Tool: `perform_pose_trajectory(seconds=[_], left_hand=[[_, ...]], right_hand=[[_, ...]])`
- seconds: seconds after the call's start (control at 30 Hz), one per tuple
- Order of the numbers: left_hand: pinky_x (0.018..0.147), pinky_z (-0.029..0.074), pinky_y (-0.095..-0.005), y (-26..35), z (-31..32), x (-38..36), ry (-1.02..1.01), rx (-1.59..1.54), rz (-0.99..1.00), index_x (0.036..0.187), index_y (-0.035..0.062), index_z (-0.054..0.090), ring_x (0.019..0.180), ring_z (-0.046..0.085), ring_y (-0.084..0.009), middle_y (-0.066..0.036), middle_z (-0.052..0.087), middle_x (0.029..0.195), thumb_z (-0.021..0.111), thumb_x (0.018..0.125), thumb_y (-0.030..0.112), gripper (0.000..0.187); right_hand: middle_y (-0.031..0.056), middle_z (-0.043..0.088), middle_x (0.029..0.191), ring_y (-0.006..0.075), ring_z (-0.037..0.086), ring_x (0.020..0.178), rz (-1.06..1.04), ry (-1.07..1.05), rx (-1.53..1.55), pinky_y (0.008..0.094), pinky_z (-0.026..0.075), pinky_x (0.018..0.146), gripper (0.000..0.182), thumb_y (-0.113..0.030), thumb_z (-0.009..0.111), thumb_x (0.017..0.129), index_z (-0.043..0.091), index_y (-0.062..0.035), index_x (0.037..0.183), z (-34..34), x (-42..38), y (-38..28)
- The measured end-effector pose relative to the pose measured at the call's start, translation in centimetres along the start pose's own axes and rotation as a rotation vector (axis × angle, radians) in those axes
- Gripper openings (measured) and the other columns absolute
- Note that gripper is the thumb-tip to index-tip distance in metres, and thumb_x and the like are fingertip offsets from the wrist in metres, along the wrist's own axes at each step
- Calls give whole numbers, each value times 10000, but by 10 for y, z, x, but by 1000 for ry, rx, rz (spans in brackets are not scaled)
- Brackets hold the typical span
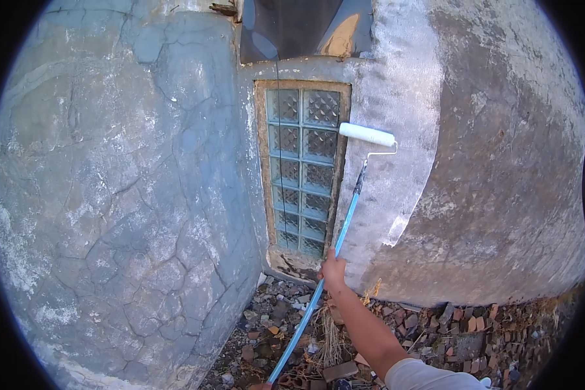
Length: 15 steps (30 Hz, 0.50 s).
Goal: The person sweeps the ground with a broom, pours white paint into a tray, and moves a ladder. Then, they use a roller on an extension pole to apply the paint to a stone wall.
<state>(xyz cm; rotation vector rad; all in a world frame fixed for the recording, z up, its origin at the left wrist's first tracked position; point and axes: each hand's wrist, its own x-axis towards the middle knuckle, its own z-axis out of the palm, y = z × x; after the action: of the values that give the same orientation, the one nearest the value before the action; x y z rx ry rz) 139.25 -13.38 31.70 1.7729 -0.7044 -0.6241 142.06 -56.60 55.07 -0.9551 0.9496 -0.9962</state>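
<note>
My right hand (333, 272) is wrapped around the blue extension pole of a paint roller (348, 224). The white roller sleeve (368, 134) lies against the wall strip just right of the glass-block window (302, 172), its left end over the window's edge. A whitish coat of paint (396, 84) covers this strip, with a brighter patch near its lower end. At the bottom edge, a sliver of my left hand (261, 386) shows closed at the lower part of the pole; most of it is out of view.
A cracked, blue-grey wall (136, 195) bulges on the left. Bare brownish wall (500, 175) curves away on the right. Above the window is a dark, reflective pane (305, 29); a thin black cable (279, 117) hangs down. Rubble and broken bricks (429, 331) cover the ground.
</note>
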Motion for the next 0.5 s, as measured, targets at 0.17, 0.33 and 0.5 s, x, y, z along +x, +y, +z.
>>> perform_pose_trajectory(seconds=[0.17,0.33,0.5], left_hand=[[502,220,-380,80,5,51,93,-414,-100,512,102,362,436,146,-165,-61,170,494,474,941,219,458],[493,222,-363,-37,36,72,-156,-738,-25,518,130,342,433,143,-149,-34,155,506,505,934,166,448],[479,261,-364,2,43,25,-156,-73,-219,570,99,392,460,235,-150,-11,241,524,484,941,287,425]], right_hand=[[46,412,508,151,393,346,-148,3,-37,318,338,301,403,-383,431,953,406,-51,726,28,18,-78],[38,404,494,157,395,337,-187,19,-71,321,341,304,413,-387,448,949,402,-48,718,25,29,-89],[30,400,496,147,399,349,-113,47,-140,315,344,314,407,-390,467,944,406,-51,727,-7,18,-25]])
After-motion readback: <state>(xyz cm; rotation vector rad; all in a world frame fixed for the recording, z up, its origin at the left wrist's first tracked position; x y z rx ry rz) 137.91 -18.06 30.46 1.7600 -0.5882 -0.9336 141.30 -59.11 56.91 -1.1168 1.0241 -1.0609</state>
